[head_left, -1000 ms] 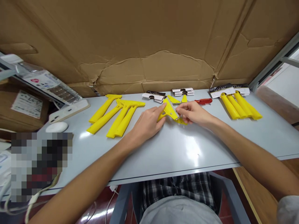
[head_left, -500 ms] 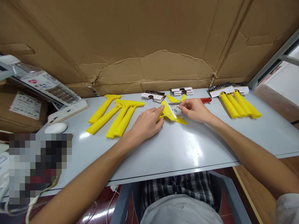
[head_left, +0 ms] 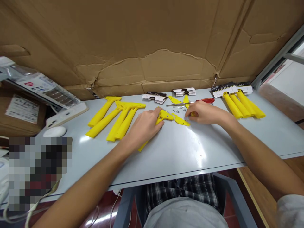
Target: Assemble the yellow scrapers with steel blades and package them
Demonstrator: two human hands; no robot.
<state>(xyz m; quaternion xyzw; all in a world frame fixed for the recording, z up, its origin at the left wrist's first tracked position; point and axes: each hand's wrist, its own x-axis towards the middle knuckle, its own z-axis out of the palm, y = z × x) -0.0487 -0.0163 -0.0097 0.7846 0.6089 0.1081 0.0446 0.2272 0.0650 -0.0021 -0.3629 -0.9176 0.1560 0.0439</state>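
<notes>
Left hand (head_left: 145, 126): fingers wrapped around a yellow scraper (head_left: 166, 115) near the middle of the desk (head_left: 185, 148). Right hand (head_left: 201, 112): fingers curled beside small metal fasteners (head_left: 178, 110), near a red-handled screwdriver (head_left: 207, 100); whether they grasp anything cannot be told.

Glossy pale-grey table (head_left: 180, 148), T-shaped yellow handles (head_left: 120, 122) at left, small metal pieces (head_left: 177, 111) scattered mid-table, red-handled screwdriver (head_left: 205, 101) beside them, folded cards (head_left: 155, 96) behind, carded handles (head_left: 231, 105) at right
</notes>
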